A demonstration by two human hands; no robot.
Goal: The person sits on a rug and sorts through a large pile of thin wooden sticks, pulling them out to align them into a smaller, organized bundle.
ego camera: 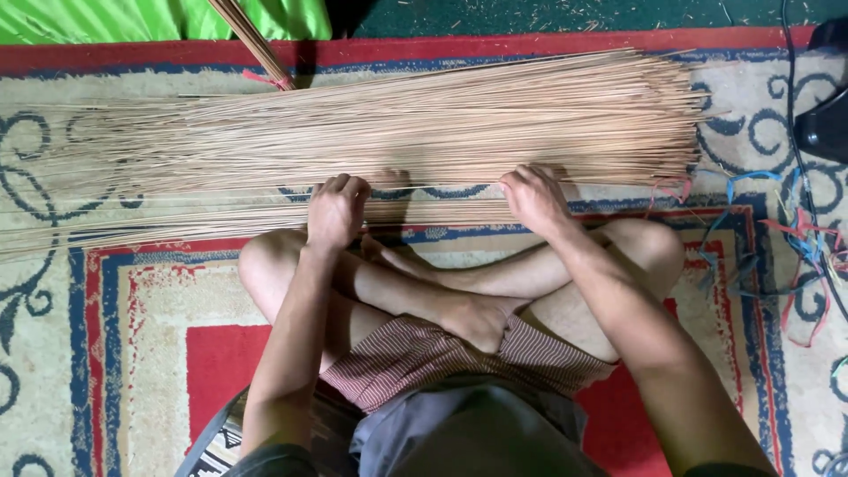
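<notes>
Loosely, the heap of thin tan palm-rib sticks [397,132] at twelve o'clock lies unbundled, pinched by left hand [336,210] and right hand [533,199].

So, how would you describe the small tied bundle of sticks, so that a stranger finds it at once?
Start from the patterned rug and the wide pile of thin pale sticks lying across it. At the pile's far edge, a narrow tied bundle slants off the top of the picture. Only it is bound, with a red strip.

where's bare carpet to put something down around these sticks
Bare carpet lies left of the crossed legs, below the stick pile. It is crowded right of the knee, where ribbon scraps and a black cable lie.
</notes>
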